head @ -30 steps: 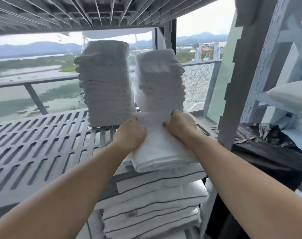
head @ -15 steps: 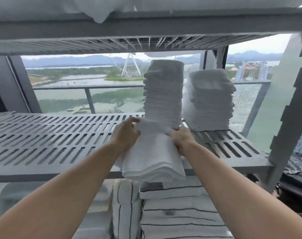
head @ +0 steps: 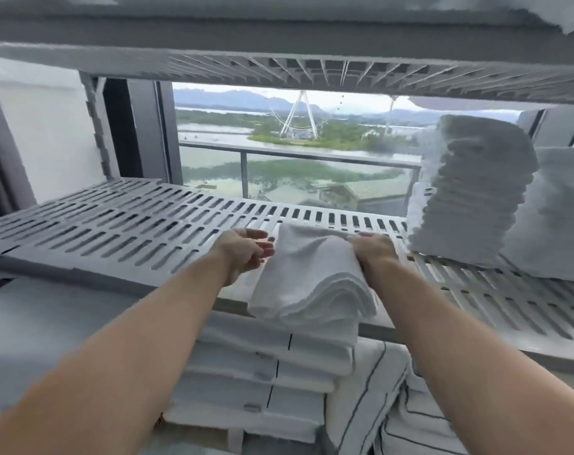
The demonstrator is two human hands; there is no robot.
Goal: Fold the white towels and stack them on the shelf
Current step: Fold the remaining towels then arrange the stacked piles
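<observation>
A small pile of folded white towels (head: 307,274) lies on the grey slotted shelf (head: 121,224), its near end hanging over the front edge. My right hand (head: 375,252) grips the pile's right side. My left hand (head: 246,252) hovers just off the pile's left side with fingers loosely apart, holding nothing. A tall stack of folded white towels (head: 472,188) stands at the right of the shelf, with a second stack (head: 558,218) beside it.
An upper slotted shelf (head: 311,70) hangs close above. Below the front edge lie folded striped white linens (head: 272,366). Behind the shelf is a window with a railing (head: 279,156). The left part of the shelf holds nothing.
The view has swung left, so the tall stacks now sit at the right. The pile has slid left along the shelf. My left hand has come off the pile; my right still holds it.
</observation>
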